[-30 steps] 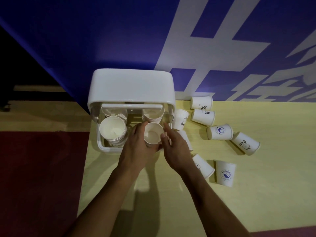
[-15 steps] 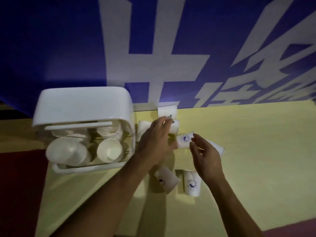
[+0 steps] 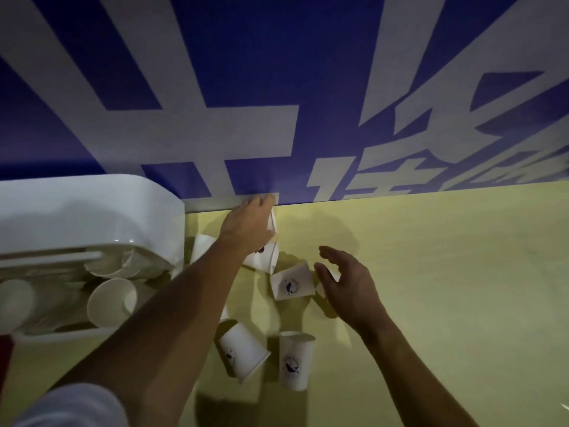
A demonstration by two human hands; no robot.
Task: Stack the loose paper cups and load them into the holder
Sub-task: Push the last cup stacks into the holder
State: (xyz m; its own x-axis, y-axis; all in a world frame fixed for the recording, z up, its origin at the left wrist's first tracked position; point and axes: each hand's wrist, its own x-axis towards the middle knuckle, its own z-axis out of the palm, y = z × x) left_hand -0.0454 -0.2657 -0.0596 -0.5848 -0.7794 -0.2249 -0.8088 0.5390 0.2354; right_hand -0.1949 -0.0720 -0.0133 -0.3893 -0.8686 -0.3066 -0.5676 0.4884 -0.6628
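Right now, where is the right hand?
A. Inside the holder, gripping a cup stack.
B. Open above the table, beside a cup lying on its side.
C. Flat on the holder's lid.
B: the right hand is open, fingers spread, next to the lying cup on the yellow table, apart from the holder.

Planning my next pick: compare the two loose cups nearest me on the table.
The left near cup lies slanted, wide mouth toward you and rightward; the right near cup runs straighter, wide end toward the wall. The left near cup is beside the left forearm; the right near cup is apart from it. Both are white with a blue logo.
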